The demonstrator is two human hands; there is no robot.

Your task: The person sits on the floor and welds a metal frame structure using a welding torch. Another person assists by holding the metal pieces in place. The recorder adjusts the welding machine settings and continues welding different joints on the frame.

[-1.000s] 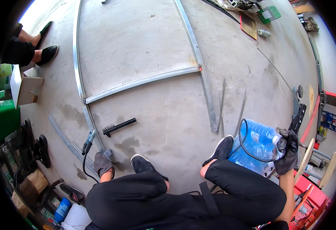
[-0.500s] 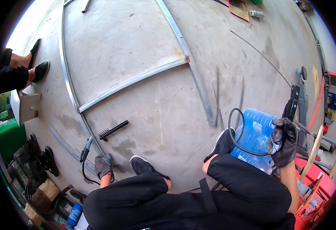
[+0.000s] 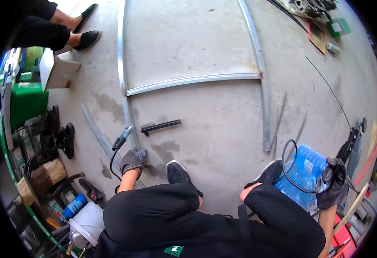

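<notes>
My gloved left hand [image 3: 131,161] is closed around the near end of a metal tube, the left rail [image 3: 129,116] of a rectangular steel frame on the floor. Just beyond that hand, an earth clamp [image 3: 122,138] with a black cable sits at the rail. In my gloved right hand [image 3: 332,182] is a black electrode holder [image 3: 348,145], with a long thin welding rod [image 3: 328,88] pointing away from me. The holder's cable [image 3: 288,177] loops over a crumpled blue plastic bottle [image 3: 302,165] beside my right shoe. A wire brush [image 3: 160,125] lies inside the frame.
Another person's feet [image 3: 87,39] stand at the far left, near a white box [image 3: 58,69] and green bin [image 3: 29,101]. Loose rods [image 3: 279,122] lie right of the frame. A white bucket [image 3: 87,223] and blue bottle [image 3: 74,205] are near my left knee.
The view has swung left, so the frame and floor objects appear farther right and the left-hand clutter shows more. Both hands keep their holds, with little movement relative to the things around them.
</notes>
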